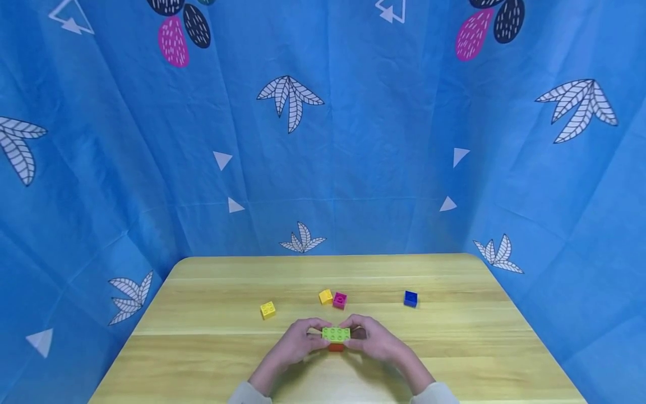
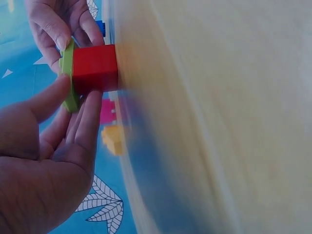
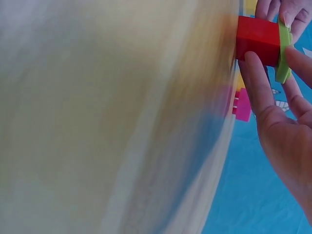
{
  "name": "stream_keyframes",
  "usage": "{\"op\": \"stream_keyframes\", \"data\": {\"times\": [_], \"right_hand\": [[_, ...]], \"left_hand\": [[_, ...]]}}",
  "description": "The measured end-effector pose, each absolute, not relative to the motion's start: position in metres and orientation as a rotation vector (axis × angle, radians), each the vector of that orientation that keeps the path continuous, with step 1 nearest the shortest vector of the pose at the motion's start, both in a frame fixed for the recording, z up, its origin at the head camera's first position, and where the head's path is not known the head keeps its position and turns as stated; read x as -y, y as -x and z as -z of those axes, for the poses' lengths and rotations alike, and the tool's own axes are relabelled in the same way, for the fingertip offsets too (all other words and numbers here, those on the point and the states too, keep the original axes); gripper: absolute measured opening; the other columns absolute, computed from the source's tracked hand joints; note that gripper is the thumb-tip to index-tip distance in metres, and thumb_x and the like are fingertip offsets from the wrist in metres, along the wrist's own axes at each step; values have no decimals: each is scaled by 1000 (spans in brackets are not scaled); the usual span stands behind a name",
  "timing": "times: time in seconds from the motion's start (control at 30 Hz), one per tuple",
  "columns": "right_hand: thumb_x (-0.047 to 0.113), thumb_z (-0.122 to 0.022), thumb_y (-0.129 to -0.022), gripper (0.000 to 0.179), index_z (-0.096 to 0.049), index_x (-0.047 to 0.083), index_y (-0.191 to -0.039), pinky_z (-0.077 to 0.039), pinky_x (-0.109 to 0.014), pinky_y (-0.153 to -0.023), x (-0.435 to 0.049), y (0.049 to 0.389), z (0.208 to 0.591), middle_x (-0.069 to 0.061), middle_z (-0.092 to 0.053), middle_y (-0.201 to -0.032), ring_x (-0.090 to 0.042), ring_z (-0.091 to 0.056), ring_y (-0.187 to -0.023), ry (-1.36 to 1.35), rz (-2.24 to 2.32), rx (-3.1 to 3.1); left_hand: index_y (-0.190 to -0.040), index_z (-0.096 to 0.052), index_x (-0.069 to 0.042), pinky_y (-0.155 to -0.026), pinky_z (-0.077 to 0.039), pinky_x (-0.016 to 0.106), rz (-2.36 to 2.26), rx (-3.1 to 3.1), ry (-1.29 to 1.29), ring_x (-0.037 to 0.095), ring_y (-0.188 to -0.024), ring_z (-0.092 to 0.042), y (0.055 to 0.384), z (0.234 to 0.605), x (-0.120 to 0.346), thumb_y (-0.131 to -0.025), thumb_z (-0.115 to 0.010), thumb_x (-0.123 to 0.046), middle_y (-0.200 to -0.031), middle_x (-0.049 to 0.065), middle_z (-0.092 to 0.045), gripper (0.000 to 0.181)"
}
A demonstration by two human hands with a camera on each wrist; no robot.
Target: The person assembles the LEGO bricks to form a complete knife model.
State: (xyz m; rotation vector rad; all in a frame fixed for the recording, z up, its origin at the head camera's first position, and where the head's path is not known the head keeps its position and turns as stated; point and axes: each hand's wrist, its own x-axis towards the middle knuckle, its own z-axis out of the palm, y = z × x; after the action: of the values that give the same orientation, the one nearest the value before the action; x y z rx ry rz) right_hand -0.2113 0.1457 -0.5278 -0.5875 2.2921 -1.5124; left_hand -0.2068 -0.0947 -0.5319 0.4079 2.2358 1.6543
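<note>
A flat lime-green toy brick [image 1: 336, 334] with two rows of studs lies on top of a red brick [image 2: 95, 68], overhanging it at both ends. The red brick stands on the table near the front middle. My left hand [image 1: 299, 340] pinches the green brick's left end between thumb and fingers. From the other side my right hand [image 1: 374, 338] pinches its right end. In the left wrist view, fingertips of the left hand also lie against the red brick's side; in the right wrist view, a right fingertip [image 3: 252, 57] touches the red brick too.
Behind the hands, a yellow brick [image 1: 325, 297] and a magenta brick [image 1: 340, 301] sit close together, the magenta one with its hollow side up. Another yellow brick [image 1: 268, 310] lies to the left, a dark blue brick [image 1: 411, 298] to the right. A blue patterned curtain [image 1: 333, 168] surrounds the wooden table [image 1: 212, 359].
</note>
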Motion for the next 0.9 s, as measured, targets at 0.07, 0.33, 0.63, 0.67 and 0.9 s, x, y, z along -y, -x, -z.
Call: {"op": "stream_keyframes", "data": {"times": [0.07, 0.33, 0.63, 0.67, 0.9], "right_hand": [[12, -73, -94, 28, -67, 9, -121, -51, -61, -106, -145, 212, 528, -8, -69, -119, -34, -67, -115, 596, 1506, -2313], [12, -75, -93, 30, -67, 7, -121, -60, -33, -71, -142, 212, 526, -8, -65, -92, -23, -68, -81, 556, 1494, -2323], [8, -74, -93, 31, -65, 2, -123, -62, -32, -63, -143, 212, 525, -8, -62, -85, -23, -70, -70, 527, 1537, -2281], [8, -74, -93, 32, -65, 2, -123, -62, -33, -62, -143, 212, 525, -8, -63, -84, -23, -70, -70, 526, 1539, -2283], [8, -75, -92, 33, -66, 2, -123, -62, -33, -62, -143, 210, 522, -8, -62, -84, -22, -69, -70, 506, 1539, -2287]], "left_hand": [[-124, -71, -9, -78, -64, 35, -1653, -2239, -406, 23, -97, -73, 207, 532, 95, -92, -73, -5, -124, 13, -66, 32], [-124, -72, -11, -73, -64, 31, -1639, -2268, -384, 23, -98, -74, 207, 530, 93, -92, -74, -5, -123, 13, -66, 33], [-132, -66, -7, -92, -63, 39, -1641, -2283, -435, 41, -119, -68, 206, 529, 95, -92, -74, -6, -140, 21, -61, 40], [-134, -65, -6, -94, -63, 39, -1643, -2291, -448, 42, -121, -66, 207, 528, 97, -93, -74, -7, -142, 21, -60, 42], [-138, -62, -6, -106, -55, 51, -1639, -2544, -448, 40, -125, -63, 224, 523, 123, -95, -75, -14, -138, 20, -64, 46]]}}
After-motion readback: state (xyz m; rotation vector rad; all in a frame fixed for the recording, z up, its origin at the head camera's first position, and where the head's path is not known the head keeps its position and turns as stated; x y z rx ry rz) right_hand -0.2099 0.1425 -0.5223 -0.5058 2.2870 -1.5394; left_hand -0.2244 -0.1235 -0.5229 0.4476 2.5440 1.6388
